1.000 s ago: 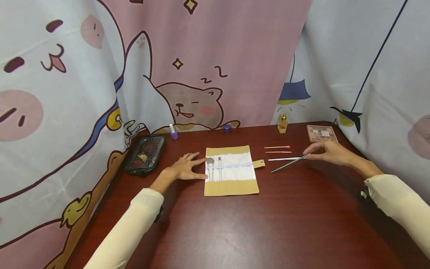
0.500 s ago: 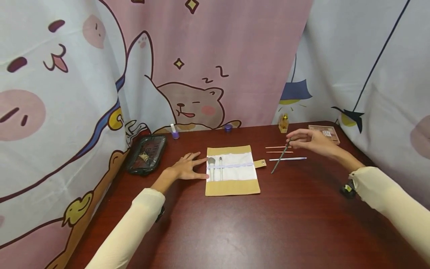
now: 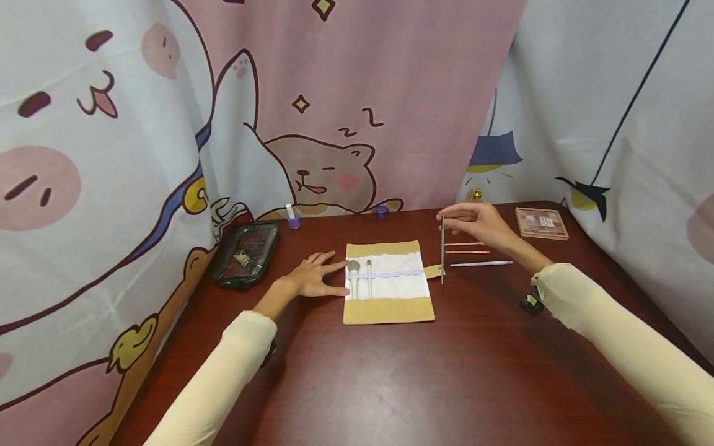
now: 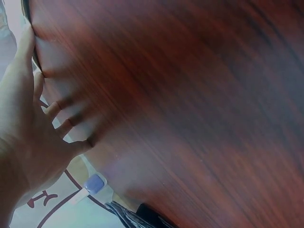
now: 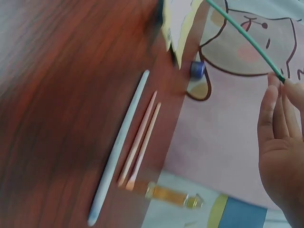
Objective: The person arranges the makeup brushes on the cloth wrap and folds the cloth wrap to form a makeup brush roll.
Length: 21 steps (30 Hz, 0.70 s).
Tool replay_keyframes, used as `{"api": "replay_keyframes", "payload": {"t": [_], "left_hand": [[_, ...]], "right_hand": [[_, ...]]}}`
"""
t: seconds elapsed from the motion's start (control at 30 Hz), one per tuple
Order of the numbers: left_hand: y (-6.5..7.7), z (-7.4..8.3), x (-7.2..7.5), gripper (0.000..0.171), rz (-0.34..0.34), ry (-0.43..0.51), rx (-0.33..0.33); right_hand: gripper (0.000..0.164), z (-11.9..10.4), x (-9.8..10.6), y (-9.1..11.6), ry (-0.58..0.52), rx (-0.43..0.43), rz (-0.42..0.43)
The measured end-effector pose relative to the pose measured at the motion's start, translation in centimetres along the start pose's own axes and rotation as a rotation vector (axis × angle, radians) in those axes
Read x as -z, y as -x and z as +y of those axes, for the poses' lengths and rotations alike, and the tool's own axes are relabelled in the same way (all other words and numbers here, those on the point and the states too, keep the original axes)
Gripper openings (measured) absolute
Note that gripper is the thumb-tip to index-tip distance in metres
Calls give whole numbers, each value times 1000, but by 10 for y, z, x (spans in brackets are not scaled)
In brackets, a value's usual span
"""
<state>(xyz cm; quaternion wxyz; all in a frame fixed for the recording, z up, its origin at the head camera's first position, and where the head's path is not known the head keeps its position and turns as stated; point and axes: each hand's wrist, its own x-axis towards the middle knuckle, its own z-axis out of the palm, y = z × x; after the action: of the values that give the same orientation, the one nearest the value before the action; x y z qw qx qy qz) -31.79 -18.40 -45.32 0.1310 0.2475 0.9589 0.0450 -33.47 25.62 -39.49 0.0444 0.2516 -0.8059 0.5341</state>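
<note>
My right hand (image 3: 482, 224) pinches a thin green makeup brush (image 3: 443, 251) by its upper end. The brush hangs upright in the head view, its lower end overlapping the snap tab (image 3: 432, 271) of a tan brush roll (image 3: 388, 311). In the right wrist view the dark tip of the green brush (image 5: 247, 38) sits between thumb and fingertips. My left hand (image 3: 311, 279) lies with spread fingers at the roll's left edge, thumb and index fingertips on it. A fluffy brush (image 3: 354, 282) and a slimmer brush (image 3: 369, 282) are tucked into the roll's white inside.
Right of the roll lie a white stick-like brush (image 3: 481, 264) and two thin pinkish brushes (image 5: 137, 142). Behind are a purple-capped jar (image 3: 382, 212), nail polish (image 3: 292, 218) and a gold bottle (image 5: 168, 194). An eyeshadow palette (image 3: 541, 223) and a black clear-topped pouch (image 3: 245, 255) flank them.
My right hand has moved left with the green brush, from over the white brush to the roll's tab, and the brush has swung from slanted to upright. My left hand stays put.
</note>
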Motion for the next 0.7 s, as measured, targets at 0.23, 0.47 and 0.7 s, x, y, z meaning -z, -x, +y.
{"api": "replay_keyframes", "payload": {"t": [0.23,0.47,0.7], "left_hand": [[-2,0,0,91,5,-4,-7],[-1,0,1,90,20,10,-19],[0,-1,1,91,1,7,-1]], "right_hand": [[27,0,-24,-23,0,-10,-25],[28,3,-44,-44,4,-8,-46],[28,4,-67,-64,6,-40,-23]]}}
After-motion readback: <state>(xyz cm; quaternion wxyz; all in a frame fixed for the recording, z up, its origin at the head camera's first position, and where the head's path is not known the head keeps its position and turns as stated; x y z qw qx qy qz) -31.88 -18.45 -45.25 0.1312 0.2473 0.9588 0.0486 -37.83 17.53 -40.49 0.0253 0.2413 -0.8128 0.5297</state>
